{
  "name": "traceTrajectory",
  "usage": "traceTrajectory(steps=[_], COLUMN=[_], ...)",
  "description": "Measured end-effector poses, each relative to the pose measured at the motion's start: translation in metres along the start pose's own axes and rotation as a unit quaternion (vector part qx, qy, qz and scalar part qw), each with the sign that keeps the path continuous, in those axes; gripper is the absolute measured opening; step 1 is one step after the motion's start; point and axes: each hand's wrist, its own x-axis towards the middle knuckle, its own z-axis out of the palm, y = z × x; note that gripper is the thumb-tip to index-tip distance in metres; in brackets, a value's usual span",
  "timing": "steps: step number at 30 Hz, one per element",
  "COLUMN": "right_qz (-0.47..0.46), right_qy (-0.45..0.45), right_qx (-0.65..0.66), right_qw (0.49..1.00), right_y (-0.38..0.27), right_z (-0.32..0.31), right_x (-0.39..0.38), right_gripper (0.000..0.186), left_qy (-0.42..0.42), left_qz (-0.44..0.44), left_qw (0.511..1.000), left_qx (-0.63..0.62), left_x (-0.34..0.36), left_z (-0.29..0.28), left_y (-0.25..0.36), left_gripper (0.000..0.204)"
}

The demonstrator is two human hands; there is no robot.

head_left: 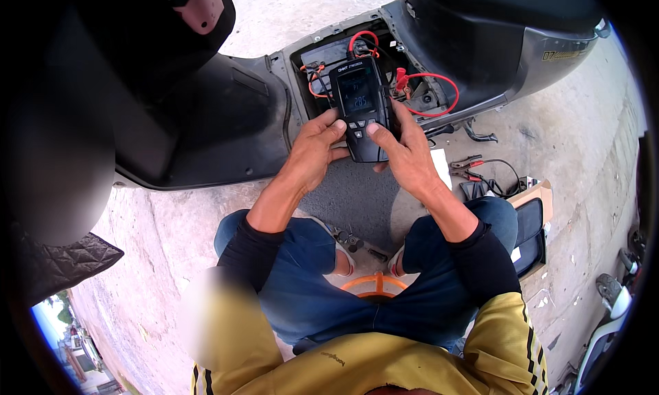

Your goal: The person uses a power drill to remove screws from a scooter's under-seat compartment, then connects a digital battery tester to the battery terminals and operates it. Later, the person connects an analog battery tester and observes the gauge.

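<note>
Between both hands is a black handheld battery tester (360, 110) with a lit screen and several light buttons. My left hand (317, 146) grips its left edge, fingers partly behind it. On the right side, my right hand (406, 146) closes around the casing, its thumb on the button area. Behind the tester lies the open battery bay (321, 53) of a scooter, with a red cable (456, 93) looping out at the right. A red clamp (401, 78) sits at the bay's right side. Orange wires (312, 86) show at its left.
The scooter's dark footboard (226, 137) spreads to the left, and its grey rear body (491, 59) rises at the right. Red and black clamps (468, 167) with a cable lie on the concrete beside an open box (542, 196). An orange stool (376, 283) shows beneath me.
</note>
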Motion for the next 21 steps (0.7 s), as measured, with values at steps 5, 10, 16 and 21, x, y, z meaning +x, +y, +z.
traceTrajectory(steps=[5, 10, 16, 21], right_qz=[0.023, 0.007, 0.006, -0.006], right_qy=[0.007, 0.019, 0.031, 0.051], right_qx=[0.001, -0.012, -0.032, -0.051], right_qw=[1.0, 1.0, 0.999, 0.997], right_y=[-0.002, 0.0, 0.003, 0.011], right_z=[-0.001, 0.001, 0.002, 0.003], right_x=[0.0, 0.002, 0.002, 0.005], right_gripper=[0.066, 0.065, 0.059, 0.056], left_qy=[-0.007, -0.011, -0.012, -0.005], left_qz=[-0.001, 0.001, 0.008, 0.009], left_qw=[1.0, 1.0, 1.0, 0.999], left_qx=[0.011, 0.019, 0.019, 0.037], left_x=[0.0, 0.0, -0.002, -0.002], left_z=[0.002, 0.001, 0.003, 0.003], left_y=[0.001, 0.001, 0.002, 0.001], left_gripper=[0.034, 0.035, 0.035, 0.036])
